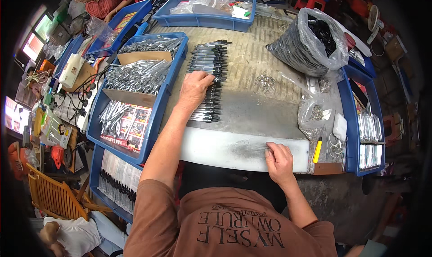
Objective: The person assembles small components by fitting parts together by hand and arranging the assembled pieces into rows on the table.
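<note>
A long row of clear-barrelled pens with black ends (208,59) lies side by side on the worktable. My left hand (195,89) reaches over the middle of this row, its fingers bent and closed on pens there; the palm hides how many. On the white board (216,148) along the near table edge rests my right hand (280,161). Its fingers are curled with thumb and forefinger close together, and whatever may be between them is too small to make out. Grey smudges mark the board beside it.
A divided blue tray (180,54) of pen parts stands left. Small metal parts (265,84) lie in a heap at centre. Right are a bag of black parts (310,45), a yellow-handled tool (317,151) and a blue bin (348,117). A person (105,3) sits far left.
</note>
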The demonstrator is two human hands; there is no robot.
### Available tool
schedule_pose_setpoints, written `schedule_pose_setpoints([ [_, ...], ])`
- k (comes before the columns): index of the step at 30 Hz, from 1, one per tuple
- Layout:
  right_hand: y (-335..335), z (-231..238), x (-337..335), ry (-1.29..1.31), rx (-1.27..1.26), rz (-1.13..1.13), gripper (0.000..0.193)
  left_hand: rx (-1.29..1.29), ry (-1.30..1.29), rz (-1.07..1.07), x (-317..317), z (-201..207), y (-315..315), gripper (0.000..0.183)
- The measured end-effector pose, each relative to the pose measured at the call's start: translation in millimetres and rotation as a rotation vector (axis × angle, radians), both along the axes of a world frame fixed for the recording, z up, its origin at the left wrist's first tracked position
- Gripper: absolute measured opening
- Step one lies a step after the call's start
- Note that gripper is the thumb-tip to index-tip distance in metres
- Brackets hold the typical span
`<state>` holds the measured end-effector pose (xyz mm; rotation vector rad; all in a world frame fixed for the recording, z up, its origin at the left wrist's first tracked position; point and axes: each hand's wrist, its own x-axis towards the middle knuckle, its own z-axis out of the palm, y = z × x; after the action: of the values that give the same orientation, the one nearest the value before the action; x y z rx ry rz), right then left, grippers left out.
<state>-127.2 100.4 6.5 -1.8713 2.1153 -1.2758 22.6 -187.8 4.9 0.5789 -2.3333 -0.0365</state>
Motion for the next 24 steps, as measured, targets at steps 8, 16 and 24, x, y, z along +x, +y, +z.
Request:
schedule_pose_setpoints([
  [8, -0.5, 0.9, -0.8, 0.006, 0.011, 0.000, 0.017, -0.063, 0.013, -0.030, -5.6, -6.2, -6.8, 0.017],
  [16, -1.6, -0.6, -1.7, 0.015, -0.013, 0.000, 0.017, -0.085, -0.007, -0.020, -7.7, -11.8, -9.1, 0.018],
  [24, -0.2, 0.2, 0.2, 0.023, 0.012, 0.001, 0.017, -0.075, -0.011, -0.007, -5.1, -5.3, -2.9, 0.019],
])
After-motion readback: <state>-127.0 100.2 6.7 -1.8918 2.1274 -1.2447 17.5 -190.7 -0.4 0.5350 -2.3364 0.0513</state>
